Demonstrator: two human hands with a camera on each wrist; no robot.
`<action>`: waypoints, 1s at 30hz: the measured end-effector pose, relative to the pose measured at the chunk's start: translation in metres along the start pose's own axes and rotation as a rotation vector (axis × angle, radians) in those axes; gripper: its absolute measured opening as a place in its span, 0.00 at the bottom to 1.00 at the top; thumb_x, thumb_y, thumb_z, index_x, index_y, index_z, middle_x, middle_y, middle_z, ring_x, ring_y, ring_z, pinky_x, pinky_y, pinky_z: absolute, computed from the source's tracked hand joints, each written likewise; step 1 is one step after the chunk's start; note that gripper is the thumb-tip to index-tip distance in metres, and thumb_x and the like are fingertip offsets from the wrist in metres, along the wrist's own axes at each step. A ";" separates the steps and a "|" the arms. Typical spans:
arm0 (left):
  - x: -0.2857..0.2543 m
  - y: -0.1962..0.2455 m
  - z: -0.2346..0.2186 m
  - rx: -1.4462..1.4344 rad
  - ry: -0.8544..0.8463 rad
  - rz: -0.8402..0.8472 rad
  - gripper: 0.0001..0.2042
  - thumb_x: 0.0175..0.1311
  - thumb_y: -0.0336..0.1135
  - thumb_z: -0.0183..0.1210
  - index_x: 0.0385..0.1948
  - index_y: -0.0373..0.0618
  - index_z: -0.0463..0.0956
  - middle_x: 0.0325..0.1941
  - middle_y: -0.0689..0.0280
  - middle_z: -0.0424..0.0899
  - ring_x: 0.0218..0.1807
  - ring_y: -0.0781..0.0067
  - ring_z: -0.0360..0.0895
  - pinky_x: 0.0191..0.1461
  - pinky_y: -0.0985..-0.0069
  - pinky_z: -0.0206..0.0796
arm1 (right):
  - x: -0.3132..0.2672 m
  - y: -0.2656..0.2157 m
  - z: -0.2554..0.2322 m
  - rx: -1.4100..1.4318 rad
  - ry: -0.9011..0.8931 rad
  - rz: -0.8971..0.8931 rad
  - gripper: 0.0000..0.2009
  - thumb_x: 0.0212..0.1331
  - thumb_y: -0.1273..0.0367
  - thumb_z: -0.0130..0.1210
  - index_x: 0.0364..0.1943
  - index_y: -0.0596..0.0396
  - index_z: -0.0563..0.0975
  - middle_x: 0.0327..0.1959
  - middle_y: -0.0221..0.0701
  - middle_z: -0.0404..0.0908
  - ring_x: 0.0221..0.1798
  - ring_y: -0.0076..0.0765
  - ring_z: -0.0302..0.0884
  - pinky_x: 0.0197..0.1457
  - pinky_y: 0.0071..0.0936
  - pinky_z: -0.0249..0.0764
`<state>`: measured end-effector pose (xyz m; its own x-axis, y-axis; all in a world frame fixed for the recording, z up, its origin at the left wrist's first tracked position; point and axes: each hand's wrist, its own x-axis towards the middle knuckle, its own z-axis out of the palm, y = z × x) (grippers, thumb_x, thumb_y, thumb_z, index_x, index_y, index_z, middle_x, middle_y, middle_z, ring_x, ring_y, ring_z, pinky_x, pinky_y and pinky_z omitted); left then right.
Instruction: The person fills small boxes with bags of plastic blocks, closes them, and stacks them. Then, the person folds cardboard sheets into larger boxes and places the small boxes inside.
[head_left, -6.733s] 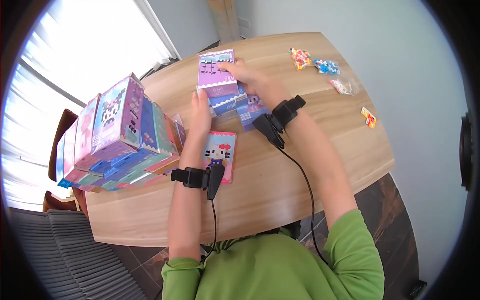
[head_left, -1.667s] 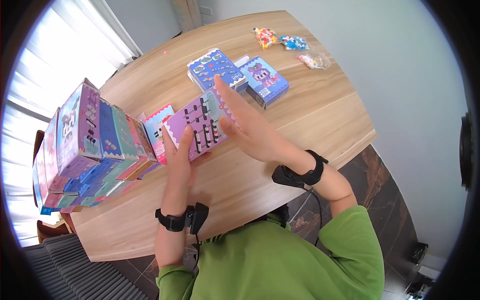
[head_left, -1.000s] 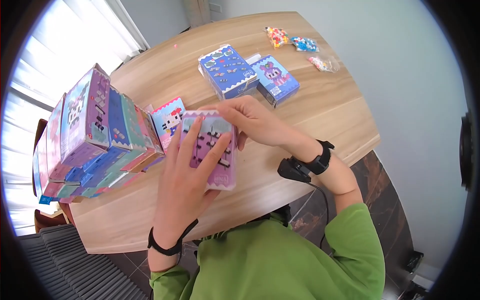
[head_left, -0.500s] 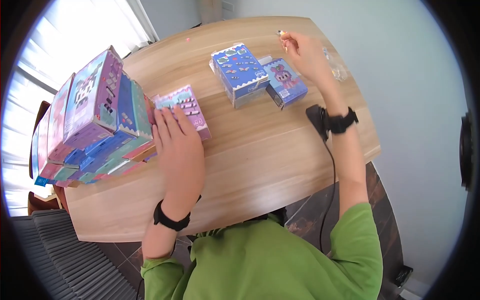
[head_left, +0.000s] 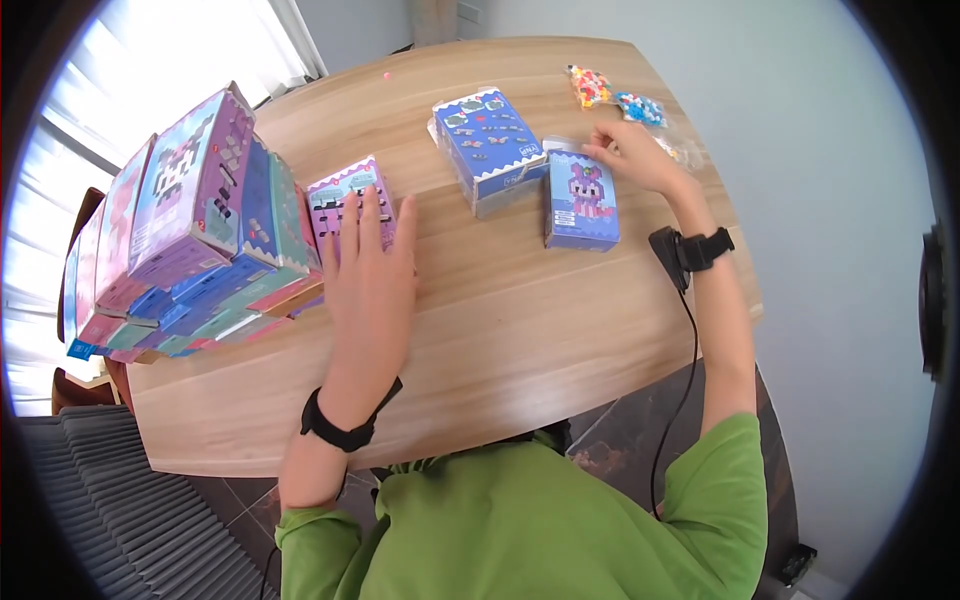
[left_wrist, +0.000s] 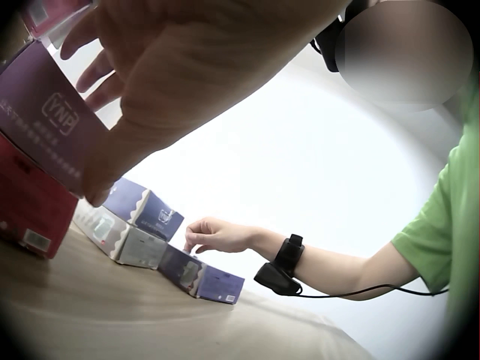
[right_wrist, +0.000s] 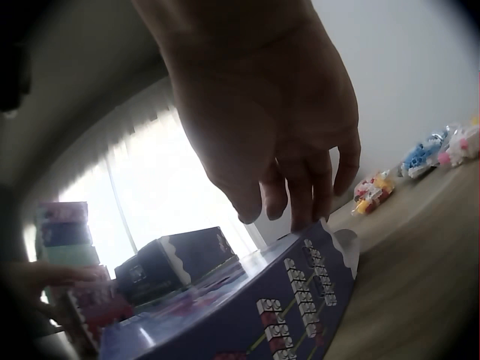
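My left hand (head_left: 370, 290) lies with spread, fairly straight fingers over a purple box (head_left: 330, 200) beside the tall stack. In the left wrist view that purple box (left_wrist: 37, 105) sits on a red box (left_wrist: 30, 199), with the thumb at its near corner. At the top edge of a blue-purple box with a character picture (head_left: 583, 225), my right hand (head_left: 642, 160) has loosely bent fingers. Its fingertips touch the edge of this box (right_wrist: 255, 322) in the right wrist view, the thumb apart from it. A blue box (head_left: 485, 135) stands just left of it.
A tall stack of colourful boxes (head_left: 190, 200) fills the table's left side. Bags of red-yellow pieces (head_left: 589, 87), blue pieces (head_left: 640, 109) and pale pieces (head_left: 683, 152) lie at the back right. One tiny pink piece (head_left: 388, 76) is near the far edge.
The purple box went from both hands to a place beside the stack. My right hand moved out near the bags, then back to the character box, which has turned more upright in view.
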<state>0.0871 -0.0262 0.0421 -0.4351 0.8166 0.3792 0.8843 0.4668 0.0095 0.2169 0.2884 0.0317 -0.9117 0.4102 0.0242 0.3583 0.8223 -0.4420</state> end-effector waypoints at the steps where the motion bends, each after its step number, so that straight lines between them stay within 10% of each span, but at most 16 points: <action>1: 0.001 0.006 -0.007 -0.106 0.013 0.035 0.26 0.44 0.25 0.60 0.50 0.47 0.67 0.57 0.54 0.64 0.58 0.55 0.63 0.55 0.66 0.62 | -0.009 -0.004 0.003 0.048 0.035 -0.012 0.13 0.45 0.63 0.61 0.23 0.58 0.72 0.26 0.35 0.75 0.30 0.32 0.71 0.33 0.26 0.67; 11: 0.005 0.026 0.018 -0.865 -0.428 0.039 0.14 0.48 0.28 0.59 0.38 0.36 0.71 0.38 0.53 0.76 0.42 0.54 0.74 0.44 0.66 0.67 | -0.041 -0.003 0.004 0.379 0.019 0.007 0.13 0.50 0.63 0.59 0.23 0.58 0.71 0.18 0.27 0.72 0.23 0.20 0.68 0.26 0.18 0.62; 20: 0.001 0.063 0.019 -1.787 -0.213 -0.168 0.36 0.57 0.35 0.57 0.62 0.44 0.41 0.51 0.61 0.67 0.47 0.70 0.71 0.45 0.74 0.68 | -0.114 -0.118 -0.002 0.540 0.403 -0.186 0.06 0.59 0.70 0.49 0.30 0.59 0.72 0.18 0.22 0.70 0.21 0.13 0.61 0.23 0.15 0.58; 26: 0.006 0.047 0.017 -1.876 -0.011 -0.432 0.32 0.60 0.31 0.53 0.62 0.47 0.43 0.46 0.65 0.69 0.43 0.80 0.70 0.40 0.84 0.67 | -0.109 -0.122 -0.001 1.059 0.201 -0.027 0.14 0.61 0.76 0.40 0.49 0.61 0.71 0.29 0.31 0.76 0.27 0.19 0.72 0.28 0.16 0.70; 30: -0.003 0.040 0.024 -1.872 -0.104 -0.484 0.30 0.61 0.33 0.51 0.62 0.47 0.45 0.47 0.64 0.69 0.44 0.76 0.72 0.38 0.80 0.71 | -0.103 -0.127 0.004 0.669 0.172 -0.173 0.21 0.53 0.80 0.44 0.54 0.61 0.66 0.48 0.39 0.70 0.38 0.31 0.75 0.35 0.21 0.74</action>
<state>0.1192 -0.0019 0.0193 -0.6047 0.7964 -0.0059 -0.2953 -0.2173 0.9304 0.2648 0.1403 0.0818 -0.8797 0.3976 0.2608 -0.0396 0.4854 -0.8734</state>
